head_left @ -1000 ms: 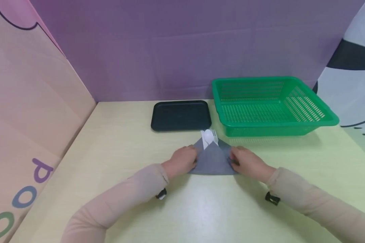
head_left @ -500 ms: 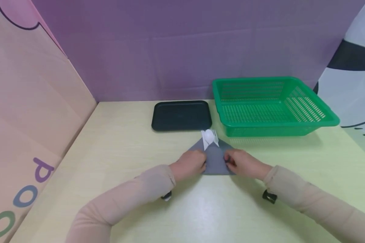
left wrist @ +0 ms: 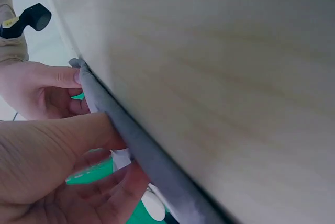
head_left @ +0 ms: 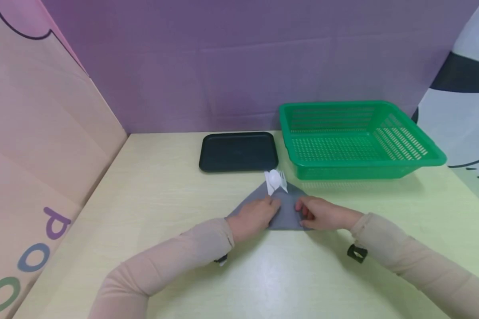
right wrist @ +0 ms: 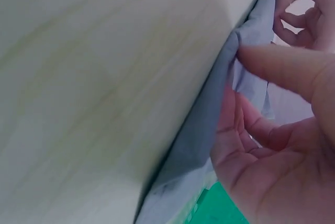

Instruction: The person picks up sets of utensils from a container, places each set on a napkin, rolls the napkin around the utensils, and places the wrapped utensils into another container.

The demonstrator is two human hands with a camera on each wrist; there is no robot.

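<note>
Touching triangular, folded grey cloth (head_left: 285,216), both hands (head_left: 253,214) (head_left: 324,213) have thumbs apart from fingers.

Folded grey cloth napkin (head_left: 286,215), plain. White plastic spoon (head_left: 274,177), fork (head_left: 283,180) and knife (head_left: 268,180). Flat black rectangular tray (head_left: 238,153). Bright green rectangular plastic basket (head_left: 363,166), grid of slots. Pale yellow wood-grain tabletop (head_left: 175,186), faint streaks. Plain purple backdrop (head_left: 243,79). Pinkish-beige left panel (head_left: 32,133); letters (head_left: 56,214) purple, blue, green. White right panel (head_left: 459,124), black band (head_left: 465,75). Plain beige sleeves (head_left: 171,254).

Left grip (left wrist: 47,153) pinches grey cloth (left wrist: 144,148) on bench (left wrist: 225,77); right grip (left wrist: 47,89) touches it farther along; white utensil (left wrist: 153,205), green patches (left wrist: 94,175) beyond.
</note>
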